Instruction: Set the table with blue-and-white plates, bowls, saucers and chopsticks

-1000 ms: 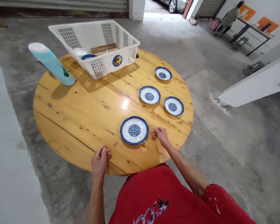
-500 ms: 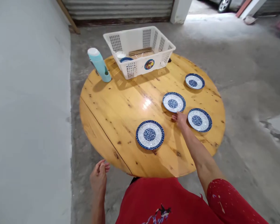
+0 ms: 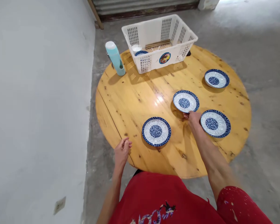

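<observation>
My right hand (image 3: 191,117) pinches the near rim of a blue-and-white plate (image 3: 184,103) right of the table's middle. That plate looks slightly tilted, with a shadow showing at its left. Just right of my right wrist lies a second plate (image 3: 212,123) of the same pattern. A third plate (image 3: 156,131) rests nearer my body, between my two hands. Farther back on the right sits a fourth, deeper-looking plate (image 3: 214,81). My left hand (image 3: 122,150) hovers over the table's front left edge, fingers curled together, nothing visible in them.
The round wooden table (image 3: 135,109) stands beside a white wall (image 3: 42,93). At its back is a white plastic basket (image 3: 154,63) holding a bowl, a blue-rimmed dish and wooden sticks. Left of the basket stands a light-blue bottle (image 3: 116,60). A dark object (image 3: 189,53) lies by the basket.
My left hand has risen from beside the table to above its front left edge. My right hand keeps hold of the plate's rim. The view has shifted, so everything appears farther right.
</observation>
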Available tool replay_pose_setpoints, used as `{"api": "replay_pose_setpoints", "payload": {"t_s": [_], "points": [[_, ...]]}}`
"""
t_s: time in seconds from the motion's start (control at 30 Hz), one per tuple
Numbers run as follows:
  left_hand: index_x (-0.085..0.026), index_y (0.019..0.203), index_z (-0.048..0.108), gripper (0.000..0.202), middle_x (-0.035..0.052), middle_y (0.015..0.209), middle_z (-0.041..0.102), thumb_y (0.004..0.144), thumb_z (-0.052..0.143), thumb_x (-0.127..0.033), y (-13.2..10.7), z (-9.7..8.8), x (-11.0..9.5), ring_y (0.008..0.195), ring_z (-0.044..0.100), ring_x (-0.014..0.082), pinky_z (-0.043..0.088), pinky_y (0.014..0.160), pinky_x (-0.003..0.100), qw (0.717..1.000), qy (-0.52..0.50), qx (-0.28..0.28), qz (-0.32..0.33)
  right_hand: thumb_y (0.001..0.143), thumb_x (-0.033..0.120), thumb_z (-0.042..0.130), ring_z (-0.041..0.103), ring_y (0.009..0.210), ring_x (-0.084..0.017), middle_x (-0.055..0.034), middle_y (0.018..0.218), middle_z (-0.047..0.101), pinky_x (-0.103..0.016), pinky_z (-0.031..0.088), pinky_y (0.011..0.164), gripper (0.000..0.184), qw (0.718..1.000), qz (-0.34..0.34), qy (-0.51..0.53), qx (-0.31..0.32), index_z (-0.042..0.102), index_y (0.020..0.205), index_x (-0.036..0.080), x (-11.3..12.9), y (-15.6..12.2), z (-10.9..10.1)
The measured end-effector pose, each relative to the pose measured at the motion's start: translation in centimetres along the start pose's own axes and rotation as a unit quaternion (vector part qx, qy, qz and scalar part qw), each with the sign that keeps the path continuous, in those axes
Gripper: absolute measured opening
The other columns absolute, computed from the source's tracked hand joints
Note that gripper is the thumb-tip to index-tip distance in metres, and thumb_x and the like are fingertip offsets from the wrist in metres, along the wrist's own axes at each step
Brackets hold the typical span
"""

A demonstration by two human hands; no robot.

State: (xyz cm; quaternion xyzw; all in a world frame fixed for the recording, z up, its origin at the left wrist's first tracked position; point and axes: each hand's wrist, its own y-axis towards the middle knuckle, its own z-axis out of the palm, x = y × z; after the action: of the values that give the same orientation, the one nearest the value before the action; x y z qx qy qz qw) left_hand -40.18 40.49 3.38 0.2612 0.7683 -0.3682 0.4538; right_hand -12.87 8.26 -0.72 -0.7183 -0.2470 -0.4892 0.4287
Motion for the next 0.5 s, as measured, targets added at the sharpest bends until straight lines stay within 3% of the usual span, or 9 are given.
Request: {"api": "replay_pose_setpoints", "payload": {"t_s": [0.13,0.27,0.4,0.5], "points": [[-0.015,0.101,0.068,0.041,0.0059,0.079,0.072,0.081,0.061,-0.05,0.1,1.8,-1.8,0.066,0.067,0.015,0.055,0.068,0.029,0.999,-0.008,0.041,0.021,0.082,0.007,0.053,0.06,0.047,-0.01,-0.0028,0.064,0.065,-0.02,0.045,0.044,0.012,0.999,0.015,0.019,0.038,0.056,0.074,0.015,0.5,-3.1,-0.9],[-0.014,0.103,0.068,0.045,0.0067,0.08,0.072,0.084,0.061,-0.054,0.6,3.4,-3.9,0.068,0.066,0.015,0.054,0.068,0.027,0.994,-0.024,0.097,0.047,0.073,0.014,0.061,0.059,0.043,-0.012,-0.0037,0.06,0.066,-0.021,0.043,0.04,0.004,0.989,-0.01,0.033,0.142,0.06,0.07,0.013,1.9,-8.0,-2.0],[-0.015,0.107,0.065,0.053,0.0079,0.086,0.07,0.088,0.053,-0.064,1.0,4.5,-5.8,0.069,0.065,0.0155,0.052,0.065,0.027,0.982,-0.073,0.161,0.061,0.067,0.028,0.066,0.058,0.044,-0.014,-0.0019,0.058,0.064,-0.022,0.042,0.039,0.016,0.97,-0.042,0.009,0.239,0.063,0.072,0.013,2.5,-14.0,-2.6],[-0.017,0.089,0.061,0.051,0.0047,0.079,0.065,0.089,0.049,-0.067,1.0,4.3,-6.2,0.067,0.06,0.0153,0.049,0.064,0.027,0.979,-0.073,0.176,0.078,0.069,0.038,0.066,0.056,0.045,-0.014,0.0003,0.058,0.062,-0.024,0.043,0.042,0.023,0.954,-0.061,-0.028,0.291,0.062,0.074,0.016,1.5,-18.3,-2.7]]}}
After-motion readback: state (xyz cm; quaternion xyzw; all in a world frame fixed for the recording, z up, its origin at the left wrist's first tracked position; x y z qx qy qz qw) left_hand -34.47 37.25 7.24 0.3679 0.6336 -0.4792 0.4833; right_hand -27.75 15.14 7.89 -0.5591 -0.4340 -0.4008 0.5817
